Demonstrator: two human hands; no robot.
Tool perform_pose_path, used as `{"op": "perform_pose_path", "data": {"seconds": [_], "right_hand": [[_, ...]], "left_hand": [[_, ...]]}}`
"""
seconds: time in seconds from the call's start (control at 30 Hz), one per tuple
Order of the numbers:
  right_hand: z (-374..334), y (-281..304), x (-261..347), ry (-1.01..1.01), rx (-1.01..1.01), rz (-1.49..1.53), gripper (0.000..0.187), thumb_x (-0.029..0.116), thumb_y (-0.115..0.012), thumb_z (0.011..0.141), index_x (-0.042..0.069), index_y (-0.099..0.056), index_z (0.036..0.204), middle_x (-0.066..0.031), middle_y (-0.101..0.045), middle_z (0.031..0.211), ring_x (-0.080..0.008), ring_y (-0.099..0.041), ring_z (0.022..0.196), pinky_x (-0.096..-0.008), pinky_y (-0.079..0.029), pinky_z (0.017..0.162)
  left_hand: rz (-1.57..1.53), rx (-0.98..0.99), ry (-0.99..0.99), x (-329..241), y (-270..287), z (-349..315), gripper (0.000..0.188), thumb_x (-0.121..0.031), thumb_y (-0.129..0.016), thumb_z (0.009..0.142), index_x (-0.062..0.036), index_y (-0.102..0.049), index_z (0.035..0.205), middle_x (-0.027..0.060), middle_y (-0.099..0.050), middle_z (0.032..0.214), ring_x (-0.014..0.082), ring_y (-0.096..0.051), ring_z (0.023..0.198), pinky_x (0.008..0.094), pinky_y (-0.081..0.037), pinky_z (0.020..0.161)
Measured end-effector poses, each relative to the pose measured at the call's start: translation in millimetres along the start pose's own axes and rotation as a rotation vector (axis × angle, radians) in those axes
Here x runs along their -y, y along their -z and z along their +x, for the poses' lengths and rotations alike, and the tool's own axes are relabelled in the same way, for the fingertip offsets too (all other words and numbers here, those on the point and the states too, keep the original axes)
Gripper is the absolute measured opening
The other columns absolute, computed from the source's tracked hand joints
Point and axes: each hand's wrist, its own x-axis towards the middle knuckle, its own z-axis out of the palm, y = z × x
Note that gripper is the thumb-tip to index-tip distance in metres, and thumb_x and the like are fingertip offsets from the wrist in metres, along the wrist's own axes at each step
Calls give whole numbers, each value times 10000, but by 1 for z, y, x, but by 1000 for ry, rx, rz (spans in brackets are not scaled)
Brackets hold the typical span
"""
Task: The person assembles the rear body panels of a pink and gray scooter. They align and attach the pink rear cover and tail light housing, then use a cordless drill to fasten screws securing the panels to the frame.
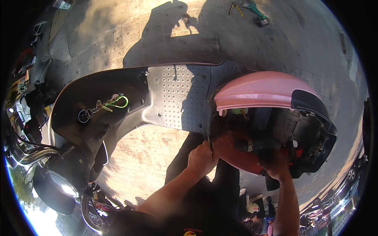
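A scooter lies across my view, with a pink rear body shell [256, 92] on the right, its top open and its inside dark. My left hand [202, 159] is closed around the near end of a thin grey panel [206, 122] standing at the front of the shell. At the shell's near side, my right hand [275, 165] reaches over the rim, its fingers in deep shadow; what they grip is hard to make out. Left of the shell runs the grey dimpled footboard [169, 96].
Keys with a green loop [115, 103] hang on the black front shield [75, 92]. The round headlight [63, 184] and handlebar [33, 155] are at lower left. Yellow-handled pliers [236, 10] and a green cordless drill [255, 11] lie on the far pavement. Seated people appear at the bottom.
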Motion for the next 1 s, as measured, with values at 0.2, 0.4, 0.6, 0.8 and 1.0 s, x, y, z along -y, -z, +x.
{"op": "perform_pose_path", "data": {"seconds": [0.2,0.4,0.6,0.8,1.0], "right_hand": [[-1,-3,-14,25,-92,47,377,236,-795,705,9,-677,983,-181,-702,917,-365,-677,852,-398,-533,778],[0,-6,-9,3,-83,338,343,185,-806,699,20,-677,971,-121,-707,878,-254,-668,798,-376,-532,760],[0,1,-13,-35,-102,180,256,174,-767,743,38,-682,943,-101,-690,901,-255,-652,848,-371,-526,800],[-2,26,-29,118,-92,-200,138,170,-687,826,63,-690,912,-129,-678,921,-310,-643,862,-404,-508,772],[-18,19,-20,-200,-91,206,164,147,-724,815,37,-668,924,-110,-669,886,-267,-632,835,-383,-496,775]], "left_hand": [[-81,102,9,4,11,3,337,-295,-630,920,19,-528,851,237,-660,746,437,-667,698,513,-550,644],[-128,163,-1,8,14,7,379,-362,-625,940,11,-556,952,229,-673,766,431,-678,727,512,-548,686],[-138,257,18,10,23,10,392,-378,-618,935,2,-563,1016,213,-689,794,418,-687,765,504,-548,720],[-371,242,60,61,39,36,278,-282,-705,873,-19,-617,850,161,-694,740,349,-694,685,422,-534,634],[-311,-564,392,208,85,206,287,-279,-656,868,-11,-677,969,208,-722,880,379,-701,872,446,-541,833]]}}
